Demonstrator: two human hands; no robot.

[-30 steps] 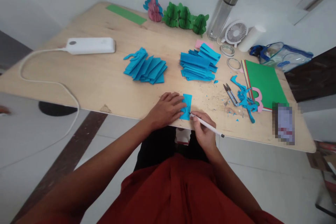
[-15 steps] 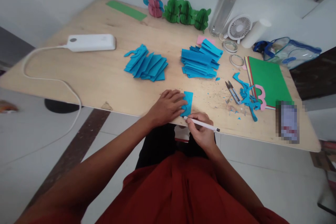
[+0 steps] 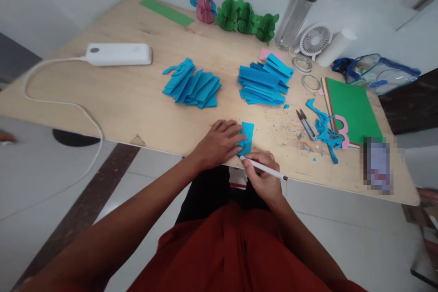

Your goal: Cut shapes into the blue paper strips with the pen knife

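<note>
My left hand (image 3: 219, 143) lies flat near the table's front edge, fingers stretched over a small blue paper piece (image 3: 248, 133) and pressing it down. Dark curved lines show on the paper beside the fingertips; the rest is covered. In my right hand (image 3: 268, 183) a white pen (image 3: 265, 168) is gripped between thumb and fingers, its tip at the paper's lower edge. Beyond the hands sit two piles of cut blue paper, a left pile (image 3: 196, 87) topped by a curvy cut-out (image 3: 178, 68) and a right pile (image 3: 260, 83).
To the right lie thread snips (image 3: 306, 125), blue scraps (image 3: 325, 130), a pink paper shape (image 3: 341, 131), green paper (image 3: 352, 109) and a blurred-out phone (image 3: 378, 164). Along the back stand green paper figures (image 3: 244, 17), a bottle (image 3: 297, 16) and a fan (image 3: 315, 40). A white power bank (image 3: 118, 54) with cable lies left.
The view has shifted slightly, so the table things appear a little lower and further right. Both hands keep nearly the same pose, and the pen tip stays by the paper's lower edge.
</note>
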